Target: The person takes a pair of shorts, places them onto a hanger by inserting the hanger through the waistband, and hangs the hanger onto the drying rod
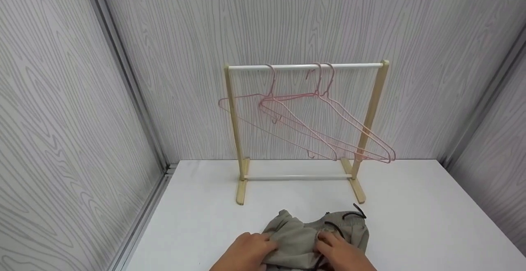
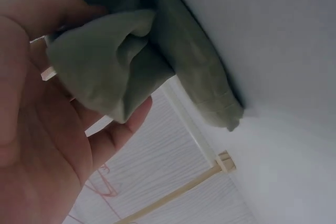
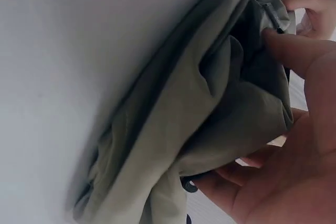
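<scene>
A pair of grey-green drawstring pants [image 1: 294, 238] lies bunched on the white table near its front edge. Black cords [image 1: 354, 213] stick out by the gathered waistband at the right. My left hand [image 1: 250, 249] grips the left side of the fabric; in the left wrist view a fold [image 2: 100, 61] sits between thumb and fingers. On the other side, my right hand [image 1: 343, 252] pinches the cloth near a cord. The right wrist view shows that thumb on top of the fabric [image 3: 236, 114] and the fingers beneath it.
Behind the pants stands a small clothes rack with wooden legs [image 1: 372, 110] and a white top rail [image 1: 283, 67]. Several pink wire hangers [image 1: 304, 125] hang from the rail. Wood-grain panels [image 1: 172, 28] enclose the white table [image 1: 197, 213] at the back and sides.
</scene>
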Available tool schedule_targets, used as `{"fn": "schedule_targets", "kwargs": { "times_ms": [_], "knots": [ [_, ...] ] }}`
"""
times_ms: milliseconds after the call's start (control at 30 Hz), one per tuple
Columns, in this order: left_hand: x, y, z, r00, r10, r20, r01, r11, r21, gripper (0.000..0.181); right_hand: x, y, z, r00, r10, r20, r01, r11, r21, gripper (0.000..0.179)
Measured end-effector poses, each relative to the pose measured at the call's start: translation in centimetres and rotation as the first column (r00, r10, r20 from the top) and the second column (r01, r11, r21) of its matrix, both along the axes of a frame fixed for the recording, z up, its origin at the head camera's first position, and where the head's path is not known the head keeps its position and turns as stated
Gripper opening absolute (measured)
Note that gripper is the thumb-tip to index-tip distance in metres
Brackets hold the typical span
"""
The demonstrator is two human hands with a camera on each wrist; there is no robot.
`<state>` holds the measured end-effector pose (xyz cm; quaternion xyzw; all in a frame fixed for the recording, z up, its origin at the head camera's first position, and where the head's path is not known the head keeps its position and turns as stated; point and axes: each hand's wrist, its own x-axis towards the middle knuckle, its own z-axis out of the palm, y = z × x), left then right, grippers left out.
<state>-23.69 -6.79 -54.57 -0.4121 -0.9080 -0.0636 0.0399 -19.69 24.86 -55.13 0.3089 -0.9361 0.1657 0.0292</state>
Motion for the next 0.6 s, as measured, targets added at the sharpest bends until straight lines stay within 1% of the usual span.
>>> {"fn": "schedule_targets", "kwargs": {
  "times_ms": [67, 100, 133, 167, 233, 267, 333, 367, 400, 433, 500, 600],
  "knots": [
    [-0.1, -0.1, 0.6, 0.999, -0.003, 0.052, 0.001, 1.000, 0.028, 0.025, 0.1, 0.2, 1.0, 0.999, -0.005, 0.053, 0.007, 1.000, -0.019, 0.037],
    [-0.1, -0.2, 0.9, 0.997, -0.007, 0.073, 0.003, 0.999, 0.047, 0.025, 0.1, 0.3, 1.7, 0.997, -0.006, 0.073, 0.008, 0.999, -0.034, 0.033],
    [-0.2, -0.2, 1.3, 0.997, -0.014, 0.081, 0.009, 0.998, 0.065, 0.029, 0.1, 0.4, 2.3, 0.996, -0.011, 0.090, 0.016, 0.999, -0.048, 0.034],
    [-0.3, -0.3, 1.7, 0.997, -0.028, 0.069, 0.022, 0.996, 0.085, 0.036, 0.2, 0.6, 3.0, 0.996, -0.021, 0.091, 0.026, 0.998, -0.056, 0.033],
    [-0.7, -0.1, 2.6, 0.999, -0.051, 0.000, 0.051, 0.992, 0.119, 0.049, 0.1, 0.9, 4.3, 0.998, -0.039, 0.056, 0.042, 0.997, -0.065, 0.027],
    [-0.9, 0.0, 3.0, 0.997, -0.056, -0.054, 0.063, 0.990, 0.130, 0.052, 0.1, 1.2, 4.8, 0.999, -0.041, 0.013, 0.041, 0.997, -0.070, 0.022],
    [-1.4, 0.3, 3.9, 0.984, -0.048, -0.169, 0.073, 0.987, 0.142, 0.054, 0.0, 1.6, 5.9, 0.995, -0.051, -0.082, 0.045, 0.996, -0.072, 0.020],
    [-1.7, 0.5, 4.3, 0.975, -0.037, -0.220, 0.071, 0.986, 0.149, 0.055, 0.0, 1.8, 6.3, 0.990, -0.054, -0.130, 0.045, 0.996, -0.072, 0.024],
    [-2.0, 0.8, 4.7, 0.966, -0.022, -0.257, 0.064, 0.986, 0.154, 0.054, -0.1, 2.0, 6.7, 0.984, -0.056, -0.169, 0.045, 0.997, -0.069, 0.030],
    [-2.3, 1.0, 5.1, 0.959, -0.008, -0.283, 0.055, 0.986, 0.158, 0.052, -0.3, 2.1, 7.1, 0.978, -0.058, -0.202, 0.046, 0.997, -0.063, 0.037],
    [-2.8, 1.4, 5.6, 0.947, 0.013, -0.320, 0.041, 0.986, 0.163, 0.047, -0.5, 2.5, 7.8, 0.973, -0.061, -0.223, 0.052, 0.998, -0.044, 0.050],
    [-3.6, 2.0, 5.9, 0.937, 0.040, -0.347, 0.015, 0.987, 0.157, 0.040, -0.9, 3.3, 8.5, 0.982, -0.061, -0.181, 0.062, 0.998, -0.002, 0.063]
  ]
}}
